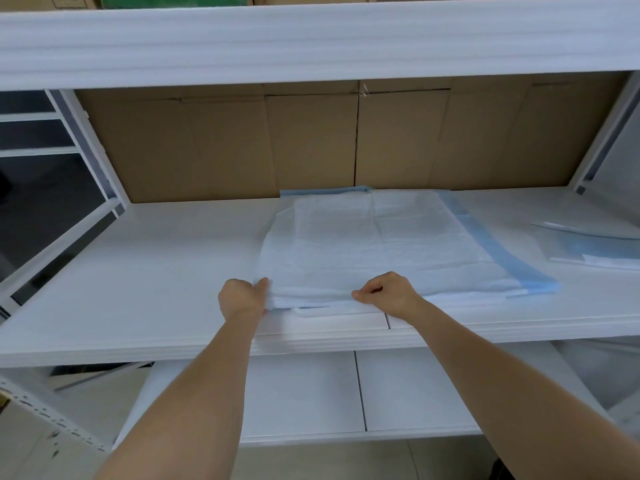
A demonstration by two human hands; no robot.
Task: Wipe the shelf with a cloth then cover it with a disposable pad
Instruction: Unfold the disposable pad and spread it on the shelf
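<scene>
Your left hand (242, 296) and right hand (388, 293) both pinch the near edge of the disposable pad (374, 251), fingers curled round the fold, right at the shelf's (138, 271) front edge. The pad lies right of the middle, blue border on its right side and far end, reaching back to the cardboard boxes (221, 147) along the back edge. By the right edge there's a clear packet (595, 247), probably more pads, hard to tell. The left half of the shelf is bare white. Another shelf (311, 39) hangs overhead, a lower shelf (304, 393) sits underneath.
</scene>
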